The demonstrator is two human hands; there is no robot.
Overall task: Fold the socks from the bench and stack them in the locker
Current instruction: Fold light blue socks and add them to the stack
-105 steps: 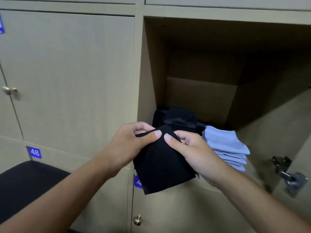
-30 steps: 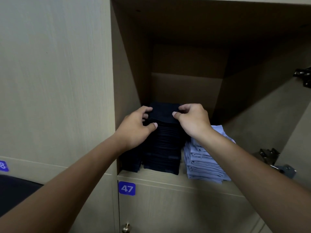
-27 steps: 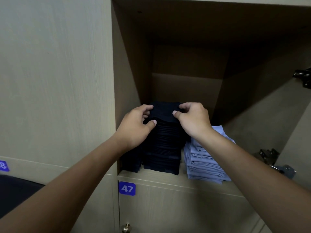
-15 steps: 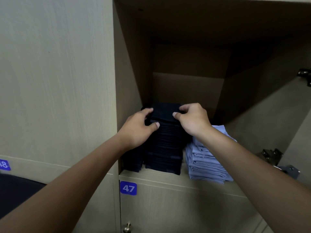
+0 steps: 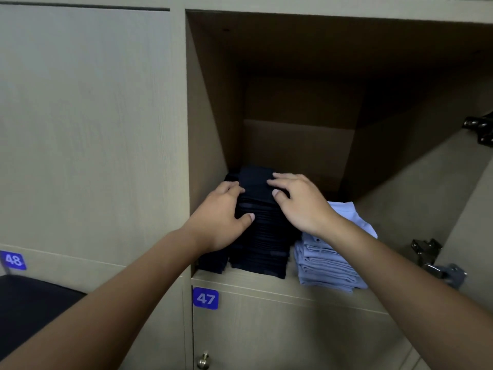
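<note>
**Both hands on the dark sock stack, locker above 47**

Top dark sock (image 5: 256, 180) lies flat on the tall dark stack (image 5: 262, 236), folded; its long axis seems to run front-to-back into the locker, though it's partly covered. Dark stacks: 2, the tall one plus a lower one (image 5: 213, 261) at its left, against the locker's side wall. Light blue stack (image 5: 328, 265): 1, just beside the tall dark one on the right. Single socks per stack too dim to count.

Left hand (image 5: 221, 217): fingers loosely curved round the tall stack's left side, thumb across its front. Right hand (image 5: 298, 201): fingers nearly straight, spread, resting on the top sock; grips nothing.

Open locker (image 5: 213, 102) w/ 2 hinges (image 5: 426, 252) at right. Number tags: 2, "47" (image 5: 205, 298) & "48" (image 5: 12, 260). Dark bench (image 5: 32, 303) bottom left.
</note>
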